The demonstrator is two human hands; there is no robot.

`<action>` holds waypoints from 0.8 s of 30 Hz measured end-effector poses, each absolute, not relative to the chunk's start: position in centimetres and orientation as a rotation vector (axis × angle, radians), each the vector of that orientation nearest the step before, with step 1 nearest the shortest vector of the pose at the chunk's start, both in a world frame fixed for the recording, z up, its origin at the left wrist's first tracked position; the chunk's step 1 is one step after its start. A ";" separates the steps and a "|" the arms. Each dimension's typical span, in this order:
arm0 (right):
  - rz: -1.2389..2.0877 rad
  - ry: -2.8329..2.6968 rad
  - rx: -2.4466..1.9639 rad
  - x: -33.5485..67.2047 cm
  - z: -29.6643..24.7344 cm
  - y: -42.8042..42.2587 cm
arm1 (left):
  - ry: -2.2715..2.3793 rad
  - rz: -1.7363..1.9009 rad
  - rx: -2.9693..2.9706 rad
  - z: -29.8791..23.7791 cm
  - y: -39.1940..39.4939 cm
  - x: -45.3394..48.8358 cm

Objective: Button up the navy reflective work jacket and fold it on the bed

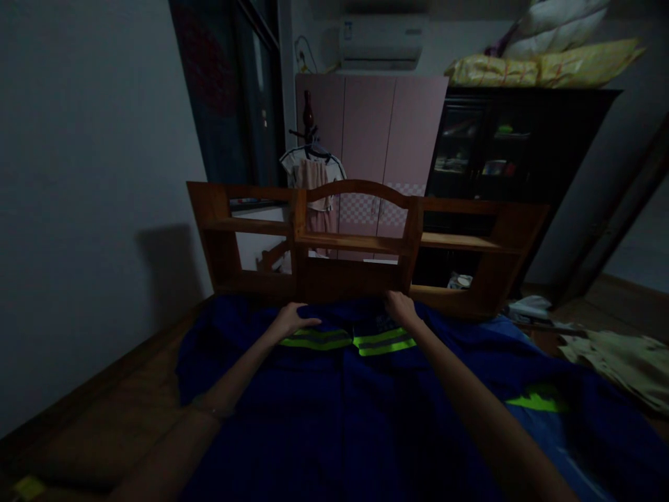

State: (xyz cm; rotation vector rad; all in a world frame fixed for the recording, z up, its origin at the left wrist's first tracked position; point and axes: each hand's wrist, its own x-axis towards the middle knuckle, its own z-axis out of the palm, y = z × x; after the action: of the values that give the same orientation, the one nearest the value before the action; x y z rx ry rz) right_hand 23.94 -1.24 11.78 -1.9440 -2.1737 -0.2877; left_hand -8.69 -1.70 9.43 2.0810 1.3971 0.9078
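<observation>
A dark blue work jacket lies spread out in front of me. Yellow-green reflective strips cross its chest, and another bright strip shows on the sleeve at right. My left hand rests on the jacket above the left strip, thumb held away from the fingers. Near the jacket's top edge, my right hand is closed on the blue cloth, its fingertips partly hidden. Small print, too dim to read, shows just below the right hand.
Directly beyond the jacket stands a wooden shelf unit with an arched top. A wall borders the left side. Lighter blue cloth lies under the right sleeve, and pale cloth lies farther right. Pink wardrobe behind.
</observation>
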 end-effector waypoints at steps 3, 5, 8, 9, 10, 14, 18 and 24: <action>-0.296 -2.237 -1.800 23.2 12.7 -2.0 | 1.606 0.734 2.293 9.3 -2.4 -8.5; -0.253 -2.362 -1.665 22.1 12.8 -2.6 | 1.666 0.694 2.322 9.0 -2.8 -8.0; -0.183 -2.524 -1.514 19.8 11.9 -3.3 | 1.648 0.681 2.329 8.6 -3.3 -7.0; -0.181 -2.544 -1.495 19.0 11.5 -3.4 | 1.632 0.679 2.330 8.5 -3.3 -6.6; -0.191 -2.548 -1.494 18.2 11.0 -3.5 | 1.618 0.679 2.324 8.5 -3.4 -6.3; -0.273 -2.460 -1.595 16.7 10.3 -3.0 | 1.620 0.686 2.219 9.1 -2.9 -5.8; -0.315 -2.267 -1.722 17.9 11.7 -2.1 | 1.614 0.792 2.098 10.8 -2.1 -7.2; -0.188 -1.972 -1.869 20.9 15.3 -0.5 | 1.557 0.962 1.754 10.9 -1.3 -8.7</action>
State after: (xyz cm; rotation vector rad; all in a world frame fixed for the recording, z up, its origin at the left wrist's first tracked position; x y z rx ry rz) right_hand 20.94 -0.46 15.25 -1.8690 -1.9720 -0.1885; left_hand -8.66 -1.33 10.94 1.7545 1.5571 0.9619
